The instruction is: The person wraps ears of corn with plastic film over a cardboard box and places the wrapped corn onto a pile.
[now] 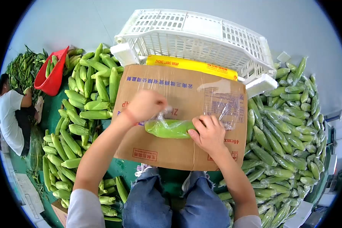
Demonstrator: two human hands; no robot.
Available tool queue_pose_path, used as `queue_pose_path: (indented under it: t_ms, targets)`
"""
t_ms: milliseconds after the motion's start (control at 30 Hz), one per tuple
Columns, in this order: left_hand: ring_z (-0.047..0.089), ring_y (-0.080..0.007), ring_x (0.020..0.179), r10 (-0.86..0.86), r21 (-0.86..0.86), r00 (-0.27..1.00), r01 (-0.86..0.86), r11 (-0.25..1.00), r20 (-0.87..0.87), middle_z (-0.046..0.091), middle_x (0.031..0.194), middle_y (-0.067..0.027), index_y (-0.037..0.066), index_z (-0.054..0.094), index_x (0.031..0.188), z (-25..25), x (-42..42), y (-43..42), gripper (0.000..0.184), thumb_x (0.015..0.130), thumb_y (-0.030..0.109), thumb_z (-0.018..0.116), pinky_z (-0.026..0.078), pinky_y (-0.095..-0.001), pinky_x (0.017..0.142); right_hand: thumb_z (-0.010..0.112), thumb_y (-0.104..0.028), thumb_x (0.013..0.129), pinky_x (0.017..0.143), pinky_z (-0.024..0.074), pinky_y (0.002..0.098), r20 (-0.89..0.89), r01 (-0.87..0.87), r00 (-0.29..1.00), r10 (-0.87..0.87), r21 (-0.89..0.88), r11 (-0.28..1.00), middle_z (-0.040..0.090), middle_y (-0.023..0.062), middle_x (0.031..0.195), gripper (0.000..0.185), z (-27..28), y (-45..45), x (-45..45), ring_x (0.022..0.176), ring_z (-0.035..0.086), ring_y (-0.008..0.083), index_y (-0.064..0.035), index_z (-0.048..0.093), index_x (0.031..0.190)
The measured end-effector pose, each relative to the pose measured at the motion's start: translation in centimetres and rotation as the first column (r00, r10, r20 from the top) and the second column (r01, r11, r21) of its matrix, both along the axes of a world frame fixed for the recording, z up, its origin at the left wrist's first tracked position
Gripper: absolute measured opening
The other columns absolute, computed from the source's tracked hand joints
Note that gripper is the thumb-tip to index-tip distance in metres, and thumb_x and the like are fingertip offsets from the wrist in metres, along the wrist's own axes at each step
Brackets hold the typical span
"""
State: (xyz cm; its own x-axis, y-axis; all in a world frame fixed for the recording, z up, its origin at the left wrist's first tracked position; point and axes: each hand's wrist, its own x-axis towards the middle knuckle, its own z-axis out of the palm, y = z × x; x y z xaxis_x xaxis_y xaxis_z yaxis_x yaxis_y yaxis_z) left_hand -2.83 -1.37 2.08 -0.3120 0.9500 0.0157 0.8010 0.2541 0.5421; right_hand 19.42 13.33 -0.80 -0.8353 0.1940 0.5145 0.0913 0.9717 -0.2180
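A green ear of corn in its husk [167, 130] lies crosswise on the cardboard box [186, 98], with clear film partly around it. Above its left end, my left hand [146, 105] is closed on a bunched piece of plastic wrap [162, 117] that runs down to the ear. My right hand [208, 133] grips the ear's right end, thumb below and fingers over the top. More clear film [226, 108] lies on the box beyond my right hand. A yellow cling wrap box [192, 67] sits along the far edge of the cardboard.
An upturned white plastic crate [197, 41] stands behind the cardboard. Unwrapped corn [78, 106] is heaped on the left, film-wrapped corn [285, 140] on the right. Farther left are a red basket [53, 74] and another person [13, 114] sitting by a green pile.
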Motion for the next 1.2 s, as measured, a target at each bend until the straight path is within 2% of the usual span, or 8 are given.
queue_pose_path:
  t_ms: [133,300,367,500,900,1033,1100,1200]
  targets:
    - [0.067,-0.0307,0.072,-0.255,-0.343,0.912,0.139,0.929,-0.322,0.070,0.092,-0.0143,0.003,0.068,0.098,1.8,6.7,0.3,0.029,0.083,0.027,0.066,0.055,-0.0442,0.062,0.061,-0.039,0.088,0.051,0.0502,0.0381,0.230,0.065,0.972,-0.053,-0.048,0.997,0.062,0.0050,0.077,0.028,0.3,-0.4,1.0,0.061,0.061,0.0261,-0.0115,0.060,0.081]
    - [0.038,-0.0391,0.136,-0.109,-0.125,0.990,0.098,0.987,-0.091,0.040,0.140,-0.0324,-0.011,0.038,0.137,2.0,14.4,-7.9,0.084,0.086,0.052,0.059,0.031,-0.0513,0.111,0.053,-0.040,0.095,0.048,0.0512,0.0437,0.594,0.128,0.801,0.069,-0.282,0.951,0.065,0.0100,0.076,0.030,3.5,-4.1,3.9,0.053,0.062,0.0339,-0.0107,0.056,0.089]
    - [0.034,-0.0411,0.138,-0.077,-0.113,0.985,0.060,0.992,-0.154,0.036,0.145,-0.0299,-0.011,0.035,0.139,1.0,13.3,-6.7,0.082,0.089,0.051,0.055,0.027,-0.0526,0.112,0.057,-0.039,0.092,0.059,0.0547,0.0440,0.694,0.266,0.713,0.095,-0.394,0.880,0.067,0.0122,0.091,0.029,4.4,-3.8,3.4,0.068,0.067,0.0336,-0.0097,0.058,0.096]
    - [0.032,-0.0394,0.139,0.183,0.078,0.905,-0.165,0.983,-0.385,0.034,0.149,-0.0250,-0.006,0.034,0.142,-2.2,6.6,-0.5,0.073,0.093,0.044,0.052,0.026,-0.0508,0.113,0.073,-0.037,0.075,0.096,0.0437,0.0472,0.125,-0.197,0.970,0.207,-0.087,0.977,0.049,0.0133,0.133,0.060,2.8,-2.7,2.9,0.116,0.052,0.0316,-0.0085,0.053,0.124]
    - [0.049,-0.0361,0.124,-0.200,-0.260,0.944,0.130,0.957,-0.263,0.046,0.136,-0.0269,-0.013,0.044,0.130,-1.8,-2.8,7.7,0.074,0.075,0.026,0.075,0.042,-0.0365,0.105,0.077,-0.045,0.067,0.061,0.0536,0.0388,0.339,-0.269,0.902,0.268,-0.047,0.962,0.062,0.0106,0.083,0.053,1.7,0.1,-2.5,0.081,0.064,0.0265,-0.0071,0.055,0.098]
    - [0.046,-0.0378,0.128,-0.189,-0.232,0.953,0.133,0.964,-0.237,0.039,0.145,-0.0223,-0.005,0.043,0.136,-2.2,-3.0,7.4,0.070,0.080,0.027,0.071,0.039,-0.0377,0.107,0.070,-0.056,0.071,0.061,0.0539,0.0380,0.576,-0.449,0.574,0.582,-0.374,0.812,0.063,0.0091,0.087,0.058,4.0,-4.4,6.9,0.081,0.065,0.0253,-0.0091,0.058,0.104]
    - [0.047,-0.0379,0.126,-0.085,0.097,0.994,0.092,0.991,-0.073,0.044,0.142,-0.0226,-0.001,0.050,0.132,-1.9,-2.0,6.1,0.063,0.080,0.028,0.072,0.040,-0.0392,0.106,0.070,-0.054,0.077,0.068,0.0546,0.0372,0.638,-0.155,0.472,0.608,-0.619,0.770,0.066,0.0137,0.099,0.066,4.1,-4.6,10.5,0.087,0.067,0.0257,-0.0060,0.053,0.119]
    - [0.049,-0.0384,0.125,0.044,0.447,0.999,-0.042,0.894,0.006,0.048,0.138,-0.0226,0.006,0.060,0.126,-0.4,4.7,2.3,0.051,0.082,0.028,0.071,0.040,-0.0449,0.106,0.063,-0.051,0.086,0.067,0.0549,0.0365,0.351,0.222,0.908,0.229,-0.866,0.447,0.067,0.0160,0.092,0.063,0.8,-3.7,13.3,0.081,0.068,0.0261,-0.0030,0.050,0.124]
